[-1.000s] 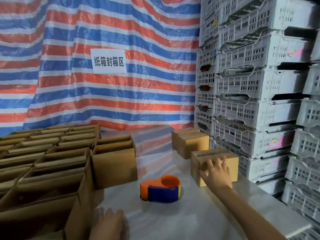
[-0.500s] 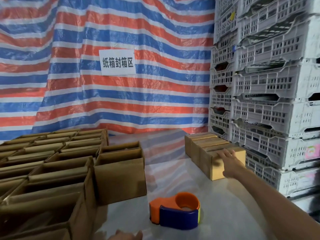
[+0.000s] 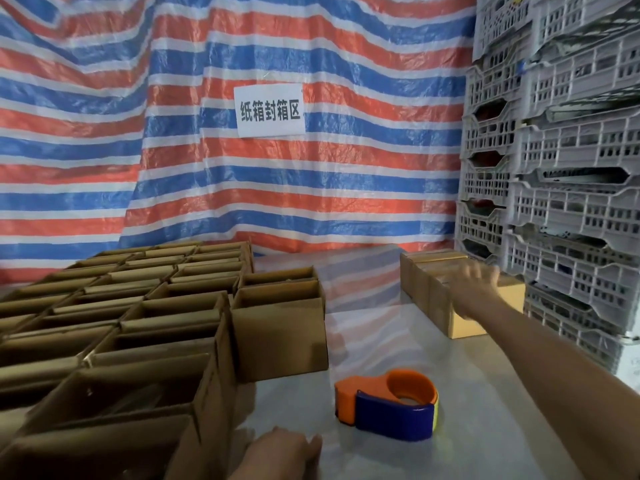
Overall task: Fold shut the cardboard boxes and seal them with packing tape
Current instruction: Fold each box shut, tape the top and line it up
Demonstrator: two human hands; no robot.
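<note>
The tape dispenser [image 3: 391, 407], orange and blue, is lying on its side on the pale table [image 3: 491, 438], with no hand touching it. Beyond the dispenser and to its right, the right hand [image 3: 479, 289] is reaching over the nearest closed box [image 3: 465, 327]. Its fingers are showing spread apart and gripping nothing, though motion blur is hiding whether they are touching the cardboard. That box is sitting at the near end of a short row of closed boxes [image 3: 426, 275] running away from the dispenser toward the back. Nearer than the dispenser and to its left, the left hand [image 3: 280, 452] is resting on the table at the lower edge of the view, fingers relaxed and holding nothing, just beside the corner of an open carton. To the dispenser's left, a large block of open cardboard boxes [image 3: 138, 323] is standing packed together with flaps up, and one open box [image 3: 280, 337] is standing closest to the dispenser. Behind the dispenser, a red, white and blue striped tarp [image 3: 207, 188] is hanging with a white paper sign [image 3: 270, 110] on it. To its far right, grey plastic crates [image 3: 571, 202] are standing stacked high.
</note>
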